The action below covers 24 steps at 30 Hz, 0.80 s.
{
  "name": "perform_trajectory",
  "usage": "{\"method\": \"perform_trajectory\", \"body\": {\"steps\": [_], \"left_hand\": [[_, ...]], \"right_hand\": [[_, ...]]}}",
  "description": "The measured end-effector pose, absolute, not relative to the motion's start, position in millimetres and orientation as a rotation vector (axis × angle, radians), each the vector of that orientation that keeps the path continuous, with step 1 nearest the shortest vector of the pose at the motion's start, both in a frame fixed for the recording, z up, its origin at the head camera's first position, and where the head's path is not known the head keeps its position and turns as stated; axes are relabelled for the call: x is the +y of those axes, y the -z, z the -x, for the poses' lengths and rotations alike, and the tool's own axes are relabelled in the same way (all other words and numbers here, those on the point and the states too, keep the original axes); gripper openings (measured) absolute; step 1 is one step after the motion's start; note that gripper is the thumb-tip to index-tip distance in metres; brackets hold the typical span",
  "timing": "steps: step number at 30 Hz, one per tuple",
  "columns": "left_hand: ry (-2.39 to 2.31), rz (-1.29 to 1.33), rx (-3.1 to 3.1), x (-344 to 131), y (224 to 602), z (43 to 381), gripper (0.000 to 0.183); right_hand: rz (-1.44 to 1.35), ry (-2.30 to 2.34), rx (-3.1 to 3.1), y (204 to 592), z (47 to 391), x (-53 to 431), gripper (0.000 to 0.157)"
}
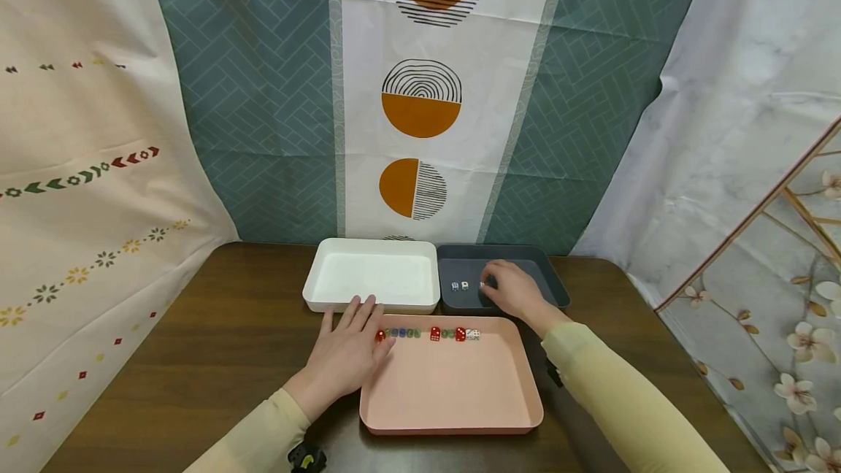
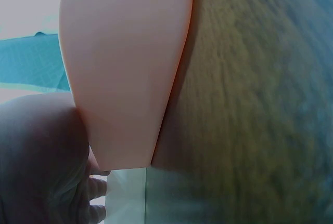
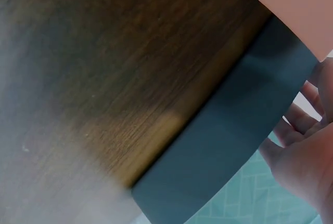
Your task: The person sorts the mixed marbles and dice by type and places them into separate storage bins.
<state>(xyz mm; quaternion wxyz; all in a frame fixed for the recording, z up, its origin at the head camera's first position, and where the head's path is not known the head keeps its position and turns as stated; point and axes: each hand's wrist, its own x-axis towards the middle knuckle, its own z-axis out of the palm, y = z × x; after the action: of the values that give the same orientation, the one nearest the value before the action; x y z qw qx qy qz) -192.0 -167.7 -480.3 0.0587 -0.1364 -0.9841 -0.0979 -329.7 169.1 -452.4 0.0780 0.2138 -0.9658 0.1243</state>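
Observation:
My left hand (image 1: 347,352) lies with straight, spread fingers over the left rear corner of the pink tray (image 1: 453,393); the fingertips reach the white tray's front rim. Beside its thumb sits a red die (image 1: 379,336). Curled down into the dark grey tray (image 1: 552,285), my right hand (image 1: 515,290) pinches a small white die (image 1: 482,285) between thumb and forefinger, mostly hidden by the fingers. Left of it in that tray lie two small whitish dice (image 1: 464,285). In the right wrist view, the grey tray's wall (image 3: 218,125) covers those fingertips.
Along the pink tray's back edge runs a row of red, white and small see-through green and blue dice (image 1: 402,333). A white tray (image 1: 371,309) stands behind, left of the grey one. All three rest on a dark wooden table (image 1: 230,356), with cloth hangings (image 1: 282,93) beyond.

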Motion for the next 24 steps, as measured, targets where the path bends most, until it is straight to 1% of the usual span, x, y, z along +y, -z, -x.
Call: {"method": "perform_trajectory", "body": {"steps": [14,24], "left_hand": [[0.312,0.414,-2.989,-168,478,191,0.072],[0.302,0.408,-2.999,-167,479,191,0.074]], "right_hand": [[-0.625,-0.376,-2.957,460,340,163,0.013],[-0.616,-0.369,-2.97,463,344,159,0.013]]}}
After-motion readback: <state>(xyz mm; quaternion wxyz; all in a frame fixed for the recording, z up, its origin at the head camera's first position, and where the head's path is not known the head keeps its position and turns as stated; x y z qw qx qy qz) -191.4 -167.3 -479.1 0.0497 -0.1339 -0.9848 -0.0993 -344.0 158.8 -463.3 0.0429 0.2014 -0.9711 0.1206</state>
